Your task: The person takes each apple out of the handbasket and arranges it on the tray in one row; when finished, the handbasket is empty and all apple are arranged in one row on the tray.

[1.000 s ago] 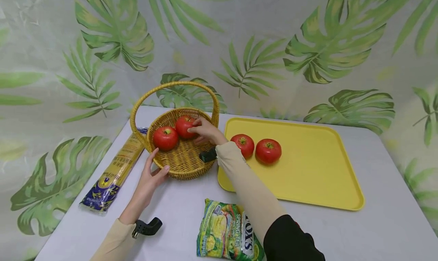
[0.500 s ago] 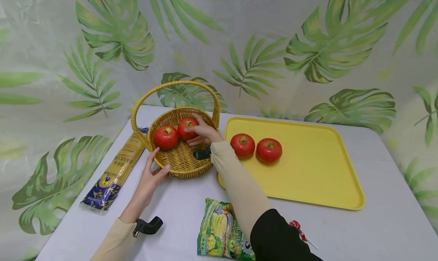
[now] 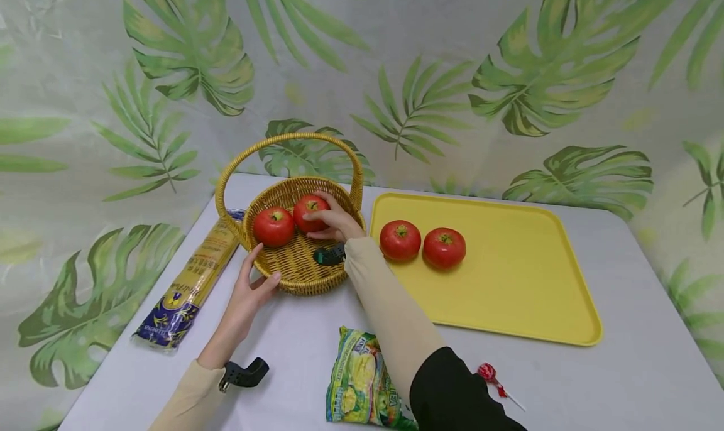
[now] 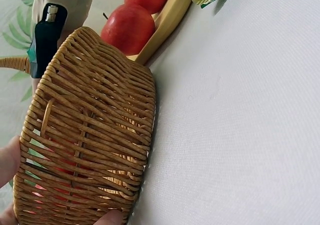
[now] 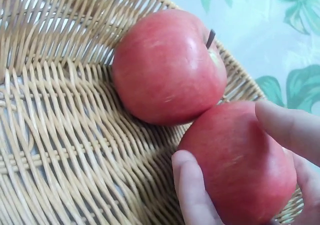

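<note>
A round wicker basket with a tall hoop handle stands at the back left of the table. Two red apples lie side by side in it, touching. My right hand reaches inside and holds the right-hand apple, thumb and fingers curved about its sides in the right wrist view. The other apple has a dark stem and sits against the basket wall. With my left hand I grip the basket's near left side, fingertips against the weave.
A yellow tray to the right carries two apples. A spaghetti packet lies left of the basket. At the front are a green candy bag, partly under my right forearm, and a red lollipop.
My right hand and the apple it holds have shifted slightly toward me, and the forearm has swung left, uncovering the lollipop. The left hand has stayed on the basket.
</note>
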A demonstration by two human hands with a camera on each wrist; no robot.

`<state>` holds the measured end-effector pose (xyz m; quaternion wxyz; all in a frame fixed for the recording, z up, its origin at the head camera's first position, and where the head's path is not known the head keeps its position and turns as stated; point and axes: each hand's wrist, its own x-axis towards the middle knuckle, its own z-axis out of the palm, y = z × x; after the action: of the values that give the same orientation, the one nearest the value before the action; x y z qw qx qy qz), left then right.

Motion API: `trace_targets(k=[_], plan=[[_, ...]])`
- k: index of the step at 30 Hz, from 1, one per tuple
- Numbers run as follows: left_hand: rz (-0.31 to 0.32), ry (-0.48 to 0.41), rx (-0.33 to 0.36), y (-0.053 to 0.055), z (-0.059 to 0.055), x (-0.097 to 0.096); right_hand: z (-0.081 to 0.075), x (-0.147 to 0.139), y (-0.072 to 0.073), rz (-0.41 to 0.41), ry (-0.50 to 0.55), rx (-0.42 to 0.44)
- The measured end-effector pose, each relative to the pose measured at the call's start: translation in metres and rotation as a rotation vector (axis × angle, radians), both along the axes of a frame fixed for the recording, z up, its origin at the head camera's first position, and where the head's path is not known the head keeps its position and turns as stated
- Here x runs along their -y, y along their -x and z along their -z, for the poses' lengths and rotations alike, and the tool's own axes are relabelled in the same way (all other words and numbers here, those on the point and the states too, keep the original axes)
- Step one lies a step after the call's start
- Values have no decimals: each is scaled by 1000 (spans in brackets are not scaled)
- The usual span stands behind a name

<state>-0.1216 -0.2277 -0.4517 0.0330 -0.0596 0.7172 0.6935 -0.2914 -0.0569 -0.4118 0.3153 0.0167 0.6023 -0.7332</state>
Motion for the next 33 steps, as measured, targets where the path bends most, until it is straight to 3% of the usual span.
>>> trace_targets(k=[6,18,23,28,33], plan=[[-3,-4,6,0,-1,-1,-10,-8,-1,-59,-70,-88],[-8,-14,7,-1,-3,-2,-39,-47,-7,-344,-108,-310],[-5,-7,3,0,-2,-1,-52,-71,-14,-423,-147,-391],[-11,-8,10,0,-2,-2,-60,-105,-19,-455,-195,-439],[-10,-23,16,0,-1,-2,-62,-144,-24,-417,-233,-431]])
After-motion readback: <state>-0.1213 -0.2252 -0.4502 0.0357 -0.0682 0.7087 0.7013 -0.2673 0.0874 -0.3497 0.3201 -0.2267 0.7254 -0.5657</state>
